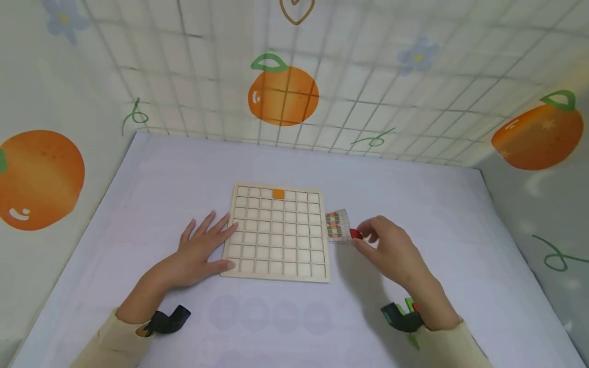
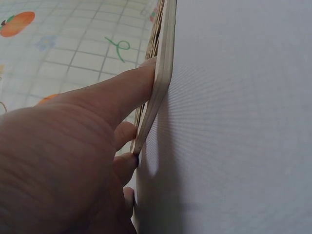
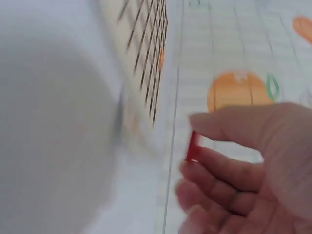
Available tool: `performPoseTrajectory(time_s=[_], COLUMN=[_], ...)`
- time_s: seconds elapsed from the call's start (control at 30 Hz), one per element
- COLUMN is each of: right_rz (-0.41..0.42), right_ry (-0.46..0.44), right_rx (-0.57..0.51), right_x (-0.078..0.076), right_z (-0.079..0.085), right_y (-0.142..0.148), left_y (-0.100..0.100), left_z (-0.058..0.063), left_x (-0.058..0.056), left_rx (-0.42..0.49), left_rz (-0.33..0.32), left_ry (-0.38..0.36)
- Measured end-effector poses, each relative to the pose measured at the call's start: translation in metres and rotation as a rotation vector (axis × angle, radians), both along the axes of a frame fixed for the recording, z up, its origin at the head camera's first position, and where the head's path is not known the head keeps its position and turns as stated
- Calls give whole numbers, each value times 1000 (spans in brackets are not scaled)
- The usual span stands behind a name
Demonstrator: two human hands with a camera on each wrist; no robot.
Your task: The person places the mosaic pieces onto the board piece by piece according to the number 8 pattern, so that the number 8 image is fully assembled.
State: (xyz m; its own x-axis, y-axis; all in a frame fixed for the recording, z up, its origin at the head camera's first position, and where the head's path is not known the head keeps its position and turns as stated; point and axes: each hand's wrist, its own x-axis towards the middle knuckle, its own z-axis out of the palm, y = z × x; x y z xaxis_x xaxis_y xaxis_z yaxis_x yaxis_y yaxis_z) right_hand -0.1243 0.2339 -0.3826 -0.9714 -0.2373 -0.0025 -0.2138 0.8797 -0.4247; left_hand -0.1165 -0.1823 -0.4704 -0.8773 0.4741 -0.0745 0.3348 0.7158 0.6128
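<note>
A pale wooden grid board (image 1: 278,238) lies on the white table, with one orange square tile (image 1: 278,194) in its top row. My left hand (image 1: 198,253) is spread at the board's left side, fingertips and thumb resting on its edge; the left wrist view shows the thumb against the wooden rim (image 2: 165,58). Right of the board, my right hand (image 1: 391,250) pinches a small red tile (image 1: 355,233) between thumb and fingers. In the right wrist view the red tile (image 3: 193,146) stands on edge in that pinch, the other fingers loosely curled below.
A small printed pattern card (image 1: 338,226) in coloured squares lies against the board's right edge, close to the red tile. Dark wrist mounts (image 1: 401,318) sit on both forearms. Behind the table rises a cloth wall (image 1: 211,97) printed with oranges and grid lines.
</note>
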Motion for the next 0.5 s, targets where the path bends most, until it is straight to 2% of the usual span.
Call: performPoseTrajectory(time_s=[0.13,0.27,0.37,0.5], right_rz=[50,72,72,83], right_ry=[-19,-74,-102,-138], right_rx=[-14,-11,-14,-15], right_x=[-46,-89,-108,-122], right_z=[-2,-16,-29,-39], right_y=[-46,-83,-99,-112], left_y=[1,0,0,-2], left_z=[-1,-1,-3,-7], left_x=[0,0,1,-1], left_rx=[2,5,11,1], left_rz=[1,8,7,5], left_ry=[-3,1,12,39])
